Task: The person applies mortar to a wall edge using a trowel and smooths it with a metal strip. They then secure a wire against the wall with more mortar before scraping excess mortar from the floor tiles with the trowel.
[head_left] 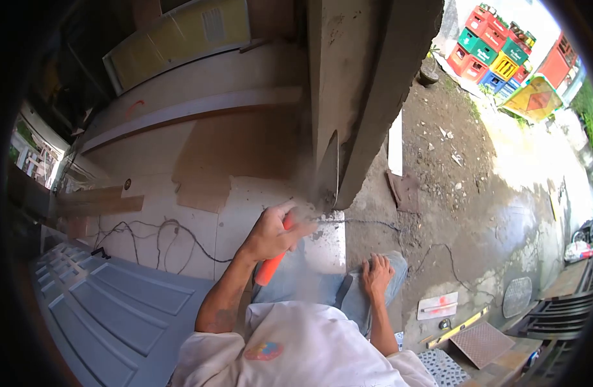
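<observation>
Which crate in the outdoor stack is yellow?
The yellow crate low in the pile, just above the blue crates. It is the only yellow one visible there; the rest are those blue ones, red crates and green crates.

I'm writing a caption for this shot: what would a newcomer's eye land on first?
Probably the bright crates in red, green, yellow and blue, stacked outside at upper right. Next, near the centre, the orange-handled tool in the left hand, its blade up by the concrete post. Then the big blue-grey panelled door at lower left.
</observation>
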The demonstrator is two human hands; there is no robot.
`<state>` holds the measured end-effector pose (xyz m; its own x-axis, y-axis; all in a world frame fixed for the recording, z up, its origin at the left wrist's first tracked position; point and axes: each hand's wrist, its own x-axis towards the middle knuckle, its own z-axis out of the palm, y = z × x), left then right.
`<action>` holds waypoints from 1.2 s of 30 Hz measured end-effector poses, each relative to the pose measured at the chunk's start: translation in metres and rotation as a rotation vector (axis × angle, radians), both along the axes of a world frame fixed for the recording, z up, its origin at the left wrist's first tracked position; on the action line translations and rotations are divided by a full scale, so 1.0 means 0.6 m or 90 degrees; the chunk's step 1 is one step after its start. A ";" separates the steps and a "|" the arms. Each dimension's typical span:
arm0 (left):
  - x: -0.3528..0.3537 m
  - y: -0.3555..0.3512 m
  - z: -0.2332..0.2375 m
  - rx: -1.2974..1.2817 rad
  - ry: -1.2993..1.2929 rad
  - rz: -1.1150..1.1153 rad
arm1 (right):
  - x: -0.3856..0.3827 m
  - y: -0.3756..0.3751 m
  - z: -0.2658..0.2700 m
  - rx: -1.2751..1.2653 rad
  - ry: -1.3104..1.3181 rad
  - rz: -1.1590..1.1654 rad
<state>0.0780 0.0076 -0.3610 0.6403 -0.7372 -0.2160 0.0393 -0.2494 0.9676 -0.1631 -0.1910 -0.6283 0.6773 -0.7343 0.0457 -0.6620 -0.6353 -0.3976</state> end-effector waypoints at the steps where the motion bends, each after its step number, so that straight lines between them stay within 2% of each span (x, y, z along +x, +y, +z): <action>1: 0.008 -0.001 0.024 -0.050 0.000 -0.039 | 0.001 0.000 0.005 0.002 0.000 0.004; 4: -0.002 -0.016 0.017 -0.224 -0.034 0.144 | 0.020 -0.009 0.044 0.085 -0.061 -0.064; 5: -0.011 -0.009 -0.001 -0.083 -0.083 0.165 | 0.038 -0.023 0.066 0.109 -0.124 -0.046; 7: -0.018 -0.018 -0.037 0.040 -0.127 0.199 | 0.073 -0.050 0.128 0.158 -0.247 -0.014; 8: -0.020 -0.025 -0.059 0.100 -0.145 0.215 | 0.091 -0.071 0.141 0.118 -0.272 0.008; 10: -0.015 -0.039 -0.085 0.026 -0.282 0.214 | 0.122 -0.109 0.159 0.034 -0.318 0.054; 12: -0.012 -0.058 -0.073 -0.039 -0.435 0.212 | 0.149 -0.130 0.182 0.010 -0.319 0.078; 15: 0.000 -0.082 -0.062 -0.089 -0.435 0.226 | 0.170 -0.145 0.179 0.015 -0.303 0.098; 19: 0.016 -0.110 -0.052 -0.142 -0.534 0.247 | 0.182 -0.148 0.168 0.028 -0.265 0.103; 21: 0.022 -0.121 -0.060 -0.180 -0.599 0.271 | 0.203 -0.153 0.194 -0.097 -0.285 0.110; 22: 0.023 -0.124 -0.058 -0.177 -0.583 0.261 | 0.217 -0.156 0.217 -0.162 -0.290 0.112; 25: 0.026 -0.128 -0.047 -0.174 -0.521 0.236 | 0.271 -0.149 0.282 -0.181 -0.416 0.154; 27: 0.029 -0.131 -0.045 -0.171 -0.473 0.227 | 0.300 -0.150 0.328 -0.293 -0.439 0.184; 30: 0.041 -0.135 -0.048 -0.197 -0.552 0.223 | 0.334 -0.150 0.406 -0.397 -0.472 0.214; 36: 0.041 -0.144 -0.043 -0.261 -0.522 0.237 | 0.373 -0.161 0.481 -0.485 -0.449 0.216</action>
